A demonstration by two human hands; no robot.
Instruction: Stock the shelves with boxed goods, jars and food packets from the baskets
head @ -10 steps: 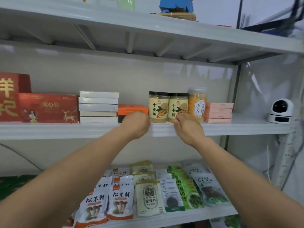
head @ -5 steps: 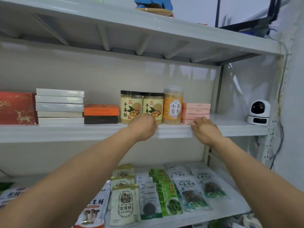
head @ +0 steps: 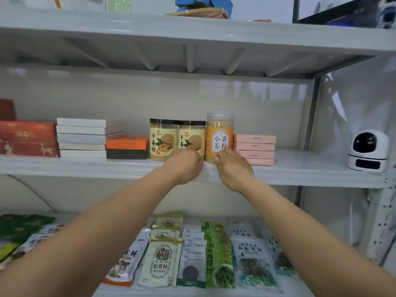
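a white shelf (head: 85, 166) carries three upright jars in a row. the left grip (head: 184, 166) curls at the foot of the middle jar (head: 191, 136); whether it holds it, i cannot tell. the right grip (head: 233, 168) pinches the foot of the orange jar (head: 219, 133), just beside the pink boxes (head: 254, 148).

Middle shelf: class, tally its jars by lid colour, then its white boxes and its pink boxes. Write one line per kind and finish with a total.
black-lidded jars: 2
clear-lidded jar: 1
white boxes: 5
pink boxes: 4
Total: 12
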